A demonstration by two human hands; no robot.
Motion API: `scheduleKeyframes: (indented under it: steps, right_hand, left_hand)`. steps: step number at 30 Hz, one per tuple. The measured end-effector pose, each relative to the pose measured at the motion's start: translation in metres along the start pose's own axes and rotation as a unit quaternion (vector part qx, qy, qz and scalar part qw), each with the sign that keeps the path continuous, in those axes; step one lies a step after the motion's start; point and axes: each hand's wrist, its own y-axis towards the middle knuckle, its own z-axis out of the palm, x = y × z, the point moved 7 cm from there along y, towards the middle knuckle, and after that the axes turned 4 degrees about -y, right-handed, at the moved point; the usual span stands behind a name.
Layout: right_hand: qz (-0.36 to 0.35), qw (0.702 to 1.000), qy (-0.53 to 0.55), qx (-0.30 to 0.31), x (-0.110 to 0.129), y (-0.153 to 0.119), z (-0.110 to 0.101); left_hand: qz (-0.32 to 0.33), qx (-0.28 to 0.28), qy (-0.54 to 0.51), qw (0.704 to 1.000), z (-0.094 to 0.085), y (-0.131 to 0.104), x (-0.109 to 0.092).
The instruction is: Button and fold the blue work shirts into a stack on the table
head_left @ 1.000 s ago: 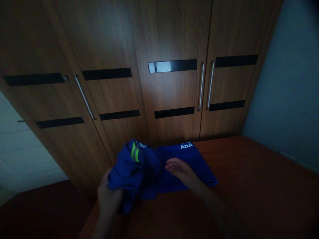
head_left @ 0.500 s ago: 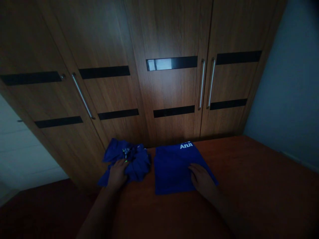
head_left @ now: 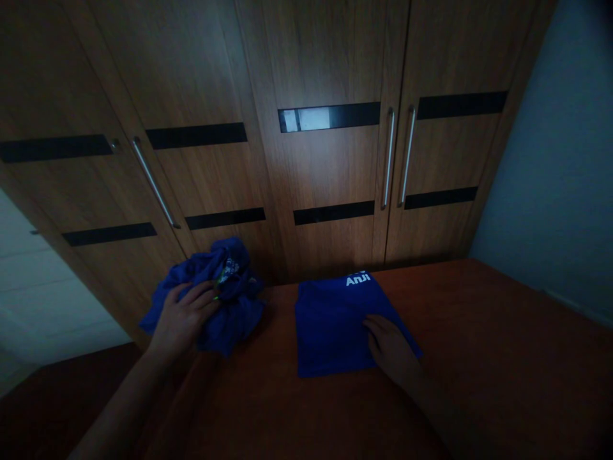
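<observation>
A crumpled blue garment [head_left: 234, 287] with a white and green print is bunched in my left hand [head_left: 184, 316], at the left end of the table. My fingers curl over its near side, and the cloth looks partly lifted. To the right, a flat, neatly folded blue cloth [head_left: 330, 332] with white lettering along its far edge lies on the table. My right hand [head_left: 390, 345] rests on that cloth's right side, fingers stretched out and fairly flat, with the thumb beneath them.
The reddish-brown wooden table [head_left: 479, 358] runs up to a tall wooden wardrobe [head_left: 330, 166] with dark strips and metal handles [head_left: 389, 160]. A pale wall [head_left: 560, 191] stands at the right, and a white surface [head_left: 43, 281] at the far left.
My left hand has moved left and slightly up, carrying the crumpled garment away from the folded cloth. My right hand and the folded cloth have stayed in place.
</observation>
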Motion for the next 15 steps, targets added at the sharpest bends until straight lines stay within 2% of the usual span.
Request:
scheduleKeyframes:
  steps: [5,7,8,9,11,15]
  right_hand:
    - [0.002,1.000,0.006,-0.006,0.000,0.000,-0.001]
    - [0.000,1.000,0.008,-0.008,0.000,0.000,-0.001]
    - [0.000,1.000,0.008,-0.008,0.001,0.000,-0.001]
    - [0.000,1.000,0.008,-0.007,0.001,0.000,-0.001]
    - [0.002,1.000,0.007,-0.006,0.001,-0.001,-0.002]
    - [0.005,1.000,0.004,-0.003,0.001,-0.001,-0.002]
  left_hand:
    - [0.020,-0.139,0.070,0.988,-0.059,0.001,0.008]
    - [0.023,-0.170,0.080,0.982,-0.073,0.002,0.003]
    - [0.028,-0.167,0.080,0.982,-0.074,0.003,-0.001]
    - [0.030,-0.152,0.075,0.985,-0.071,0.005,-0.005]
    - [0.025,-0.093,0.055,0.994,-0.055,0.010,-0.015]
    - [-0.014,0.052,0.020,0.998,0.012,0.009,-0.034]
